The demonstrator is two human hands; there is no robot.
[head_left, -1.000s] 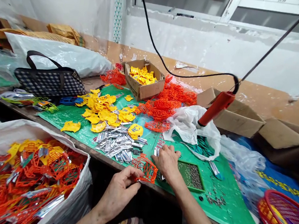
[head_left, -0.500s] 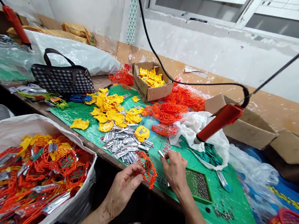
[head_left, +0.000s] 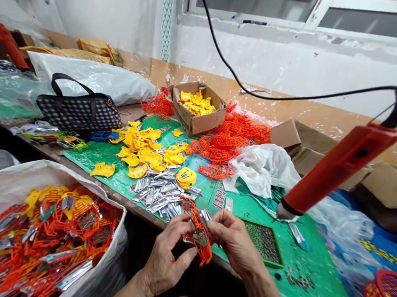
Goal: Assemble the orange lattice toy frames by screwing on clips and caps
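My left hand [head_left: 169, 256] is closed on an orange plastic lattice piece [head_left: 199, 236], held over the table's front edge. My right hand [head_left: 233, 239] pinches a shiny silver metal plate [head_left: 206, 215] against the piece's right side. The fingers partly cover where the two meet. Just beyond the hands lie a heap of silver plates [head_left: 158, 192] and a pile of yellow plastic parts [head_left: 145, 147]. One more small silver plate [head_left: 228, 204] rests on the green mat near my right hand.
A red-orange power screwdriver [head_left: 341, 170] hangs from a cable at right. The green tray [head_left: 275, 260] holds small metal pieces. An open white sack [head_left: 101, 263] of orange and yellow assemblies stands at left. Behind are a cardboard box [head_left: 206, 123] and orange lattice pieces [head_left: 246, 130].
My right hand has brought the silver plate down and left against the orange lattice piece. The piece has tilted in my left hand. The hanging screwdriver has swung right and looks larger.
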